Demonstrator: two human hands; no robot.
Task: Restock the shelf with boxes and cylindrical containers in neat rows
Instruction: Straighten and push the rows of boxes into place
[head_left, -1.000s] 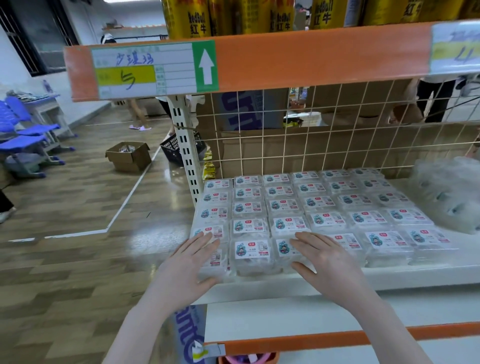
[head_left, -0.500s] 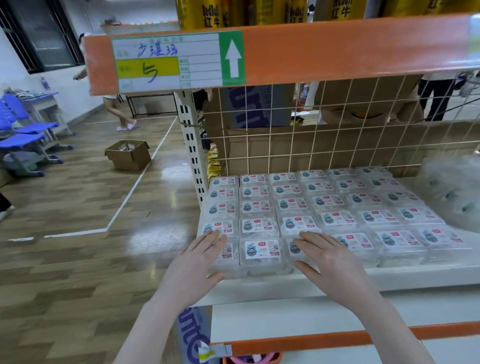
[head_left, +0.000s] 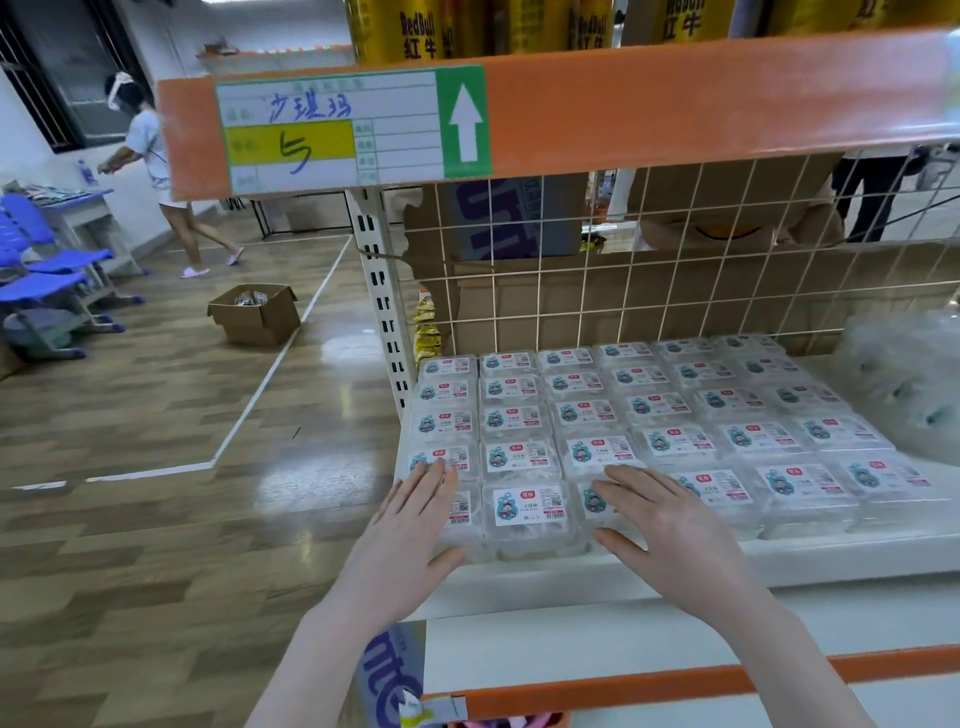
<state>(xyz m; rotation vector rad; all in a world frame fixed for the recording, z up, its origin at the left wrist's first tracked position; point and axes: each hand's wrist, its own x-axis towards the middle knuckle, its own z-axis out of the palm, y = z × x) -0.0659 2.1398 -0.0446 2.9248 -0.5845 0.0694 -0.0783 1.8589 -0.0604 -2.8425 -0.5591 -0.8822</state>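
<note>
Several clear plastic boxes with white and blue labels lie in neat rows on the white shelf (head_left: 675, 566). One front-row box (head_left: 524, 512) sits between my hands. My left hand (head_left: 410, 525) lies flat with straight fingers on the leftmost front box (head_left: 461, 512), thumb at the box's front edge. My right hand (head_left: 660, 519) lies flat, fingers spread, on the box to the right of the middle one. Neither hand holds anything. Gold cans (head_left: 410, 31) stand on the orange-edged shelf above (head_left: 675, 98).
A wire grid (head_left: 649, 270) backs the shelf, with cardboard cartons behind it. A crumpled plastic bag (head_left: 904, 384) lies at the shelf's right. An open cardboard box (head_left: 254, 314) stands on the wood floor at left, with blue chairs (head_left: 47, 270) and a walking person (head_left: 156, 171) beyond.
The camera has swung left and a walking person has come into view. Both hands stay flat on the front-row boxes, barely shifted.
</note>
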